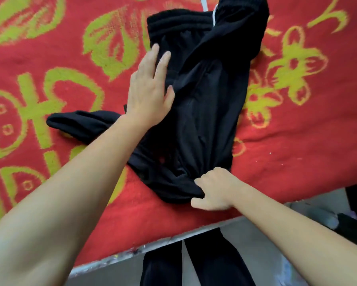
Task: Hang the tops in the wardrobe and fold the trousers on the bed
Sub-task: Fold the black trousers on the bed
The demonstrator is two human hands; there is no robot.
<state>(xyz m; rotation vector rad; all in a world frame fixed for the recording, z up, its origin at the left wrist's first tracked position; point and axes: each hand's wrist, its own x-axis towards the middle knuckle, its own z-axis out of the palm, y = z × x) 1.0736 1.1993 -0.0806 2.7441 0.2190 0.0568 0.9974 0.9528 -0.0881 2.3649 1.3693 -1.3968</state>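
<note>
Black trousers [206, 96] lie lengthwise on the red bed cover [307, 131], waistband at the far end, with a leg end sticking out to the left. My left hand [150, 89] presses flat on their left side below the waistband, fingers straight. My right hand [214, 188] grips a bunched fold of the trousers near the bed's front edge, fingers curled round the cloth. No wardrobe or tops can be identified in view.
The red cover carries large yellow-green patterns. The bed's grey front edge [173, 240] runs diagonally across the bottom. Below it stand my own black-trousered legs [194, 265] on a grey floor. A white strip [204, 3] shows at the top by the waistband.
</note>
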